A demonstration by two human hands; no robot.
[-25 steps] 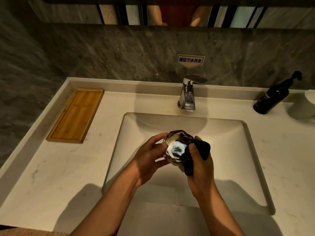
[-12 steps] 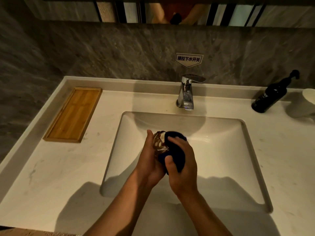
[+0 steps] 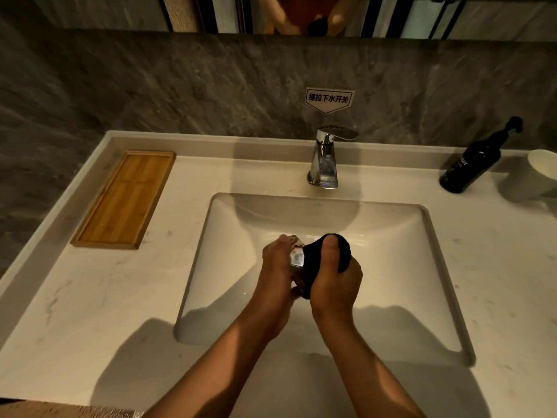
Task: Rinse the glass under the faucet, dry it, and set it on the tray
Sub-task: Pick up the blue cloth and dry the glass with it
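Over the white basin (image 3: pixel 391 267), our left hand (image 3: pixel 275 276) grips the clear faceted glass (image 3: pixel 297 254); our right hand (image 3: pixel 334 285) fingers clamp a dark blue cloth (image 3: pixel 313 257) against it.

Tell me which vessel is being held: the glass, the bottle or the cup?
The clear faceted glass, gripped over the basin; the black pump bottle and white cup stand untouched at right.

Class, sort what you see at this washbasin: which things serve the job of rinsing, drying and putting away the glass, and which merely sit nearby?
In use:
- clear faceted glass, in the left hand
- dark blue cloth, in the right hand
- chrome faucet
- white rectangular sink
- oblong bamboo tray

Lying about:
- black pump bottle
- white cup
- white wall sign
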